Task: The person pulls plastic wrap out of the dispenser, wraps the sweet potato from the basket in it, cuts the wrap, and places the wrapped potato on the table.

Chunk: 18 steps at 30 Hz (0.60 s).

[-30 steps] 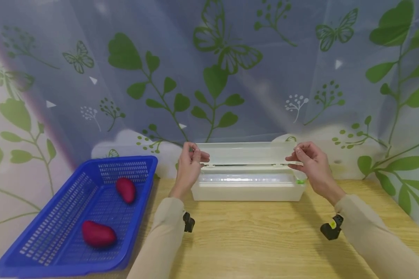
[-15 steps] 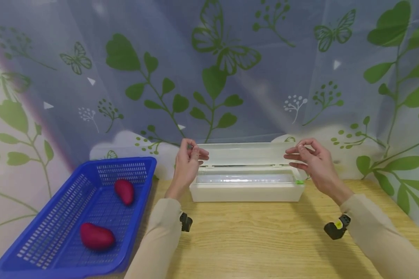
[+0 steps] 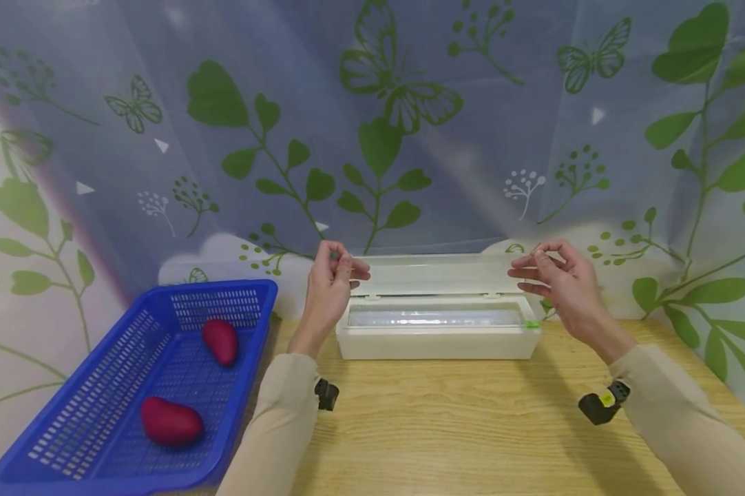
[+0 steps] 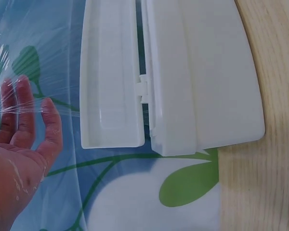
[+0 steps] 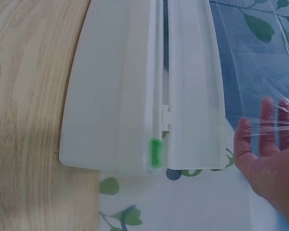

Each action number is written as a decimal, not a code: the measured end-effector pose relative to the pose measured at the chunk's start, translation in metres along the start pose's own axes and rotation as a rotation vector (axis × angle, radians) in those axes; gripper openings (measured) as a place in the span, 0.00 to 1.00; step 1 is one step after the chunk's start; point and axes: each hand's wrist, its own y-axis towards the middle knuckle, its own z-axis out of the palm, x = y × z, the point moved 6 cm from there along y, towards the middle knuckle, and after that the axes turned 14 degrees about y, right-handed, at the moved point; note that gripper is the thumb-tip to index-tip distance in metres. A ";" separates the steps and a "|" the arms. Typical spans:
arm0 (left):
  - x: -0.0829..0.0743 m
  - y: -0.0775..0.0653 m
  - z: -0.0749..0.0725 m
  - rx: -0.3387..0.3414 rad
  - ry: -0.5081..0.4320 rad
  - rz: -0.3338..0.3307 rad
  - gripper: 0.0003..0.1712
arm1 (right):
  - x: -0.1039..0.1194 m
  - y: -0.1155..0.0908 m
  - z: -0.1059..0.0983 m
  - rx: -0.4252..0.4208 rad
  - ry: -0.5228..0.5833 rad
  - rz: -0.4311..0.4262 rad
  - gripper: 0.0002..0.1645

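Note:
A white cling film dispenser (image 3: 437, 346) stands at the back of the table, its lid (image 3: 437, 275) swung up and the clear roll (image 3: 434, 317) showing inside. A green piece (image 5: 155, 153) sits at its right end. My left hand (image 3: 330, 286) pinches one side of a sheet of cling film (image 4: 58, 43) beside the lid's left end. At the other end, my right hand (image 3: 564, 286) pinches the opposite side. The clear sheet, creased near the fingertips in both wrist views, stretches between the hands. It is barely visible in the head view.
On the left stands a blue plastic basket (image 3: 235, 413) with two dark red, mango-shaped objects (image 3: 171, 421) inside. The wooden table (image 3: 434, 427) reaches toward me in front of the dispenser. Behind it hangs a curtain (image 3: 471, 172) with leaves and butterflies.
Both hands have risen a little and moved apart, the left to the left and the right to the right. The dispenser and basket stay in place.

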 end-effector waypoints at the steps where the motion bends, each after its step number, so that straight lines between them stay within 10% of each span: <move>1: -0.001 0.000 0.000 0.000 -0.004 0.001 0.04 | 0.001 0.000 0.001 0.003 0.005 -0.004 0.09; 18: -0.019 0.001 -0.009 -0.006 -0.024 0.083 0.05 | 0.020 0.002 0.009 0.021 0.051 -0.041 0.08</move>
